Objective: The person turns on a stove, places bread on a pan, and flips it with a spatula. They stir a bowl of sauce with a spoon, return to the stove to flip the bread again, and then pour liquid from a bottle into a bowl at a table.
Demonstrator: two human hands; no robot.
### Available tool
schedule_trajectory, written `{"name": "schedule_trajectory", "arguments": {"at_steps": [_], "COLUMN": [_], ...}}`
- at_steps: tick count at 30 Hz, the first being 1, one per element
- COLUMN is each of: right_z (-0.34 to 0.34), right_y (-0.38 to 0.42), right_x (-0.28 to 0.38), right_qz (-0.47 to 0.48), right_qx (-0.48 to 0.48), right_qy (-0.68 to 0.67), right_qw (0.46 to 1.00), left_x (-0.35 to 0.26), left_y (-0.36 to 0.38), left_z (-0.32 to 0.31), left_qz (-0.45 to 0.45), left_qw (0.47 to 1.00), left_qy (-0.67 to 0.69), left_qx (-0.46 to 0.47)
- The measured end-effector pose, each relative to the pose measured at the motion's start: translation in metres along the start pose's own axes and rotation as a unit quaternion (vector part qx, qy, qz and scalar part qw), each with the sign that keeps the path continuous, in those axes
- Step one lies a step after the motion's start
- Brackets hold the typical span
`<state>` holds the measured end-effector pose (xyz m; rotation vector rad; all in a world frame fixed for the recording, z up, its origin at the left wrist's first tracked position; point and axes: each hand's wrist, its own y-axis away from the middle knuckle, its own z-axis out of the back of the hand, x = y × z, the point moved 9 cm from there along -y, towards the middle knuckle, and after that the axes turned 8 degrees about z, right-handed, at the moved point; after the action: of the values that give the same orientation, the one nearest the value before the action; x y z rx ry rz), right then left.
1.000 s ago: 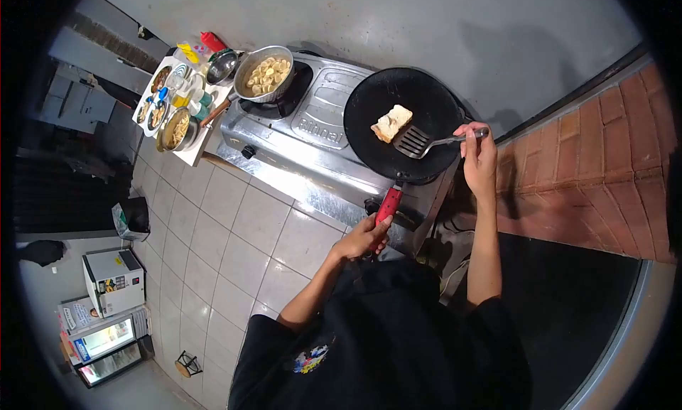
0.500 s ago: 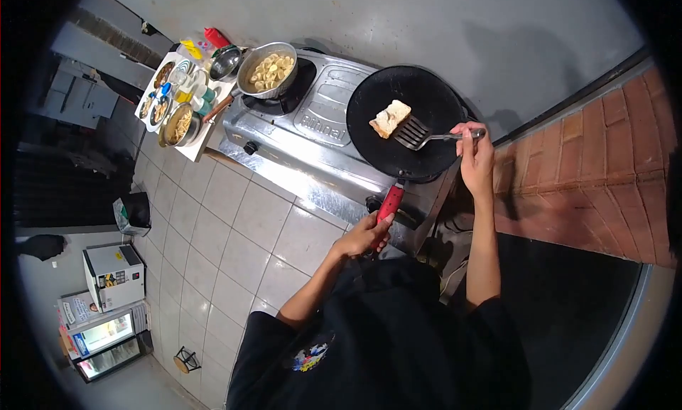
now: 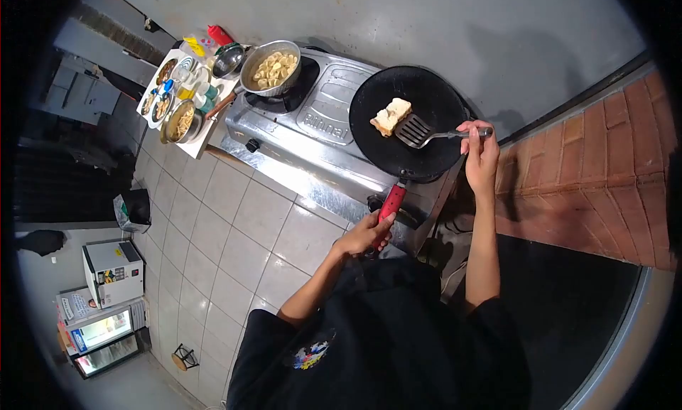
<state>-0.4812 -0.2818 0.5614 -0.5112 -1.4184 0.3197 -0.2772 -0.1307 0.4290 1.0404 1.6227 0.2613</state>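
Note:
My left hand (image 3: 366,234) is wrapped round the red handle of a black frying pan (image 3: 380,143), which sits over the right side of the stove. With my right hand (image 3: 480,154) I grip the handle of a slotted spatula (image 3: 414,132). Its metal head lies over the pan's surface, close against the right edge of a pale, browned piece of food (image 3: 391,116) that looks like bread. The food rests flat near the middle of the pan.
On the stove (image 3: 323,119)'s left burner stands a pot (image 3: 250,74) of pale sliced pieces. Beyond it, a white side table (image 3: 192,148) holds bowls, bottles and a metal pan (image 3: 168,130). A grey wall (image 3: 398,26) rises behind the stove, and a brick ledge (image 3: 568,161) is at the right.
The spatula and my right hand have shifted slightly right, and the spatula head has drawn back from the food. My left hand keeps its hold on the pan handle.

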Motion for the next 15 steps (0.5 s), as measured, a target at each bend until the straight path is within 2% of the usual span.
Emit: {"name": "schedule_trajectory", "arguments": {"at_steps": [15], "right_z": [-0.0033], "right_y": [-0.0062], "right_x": [0.0073], "right_qz": [-0.004], "right_qx": [-0.004], "right_qy": [-0.002], "right_qw": [1.0], "left_x": [0.0035], "left_y": [-0.0018], "left_z": [0.0015], "left_qz": [0.002], "left_qw": [1.0], "left_qy": [-0.007], "left_qx": [0.003]}}
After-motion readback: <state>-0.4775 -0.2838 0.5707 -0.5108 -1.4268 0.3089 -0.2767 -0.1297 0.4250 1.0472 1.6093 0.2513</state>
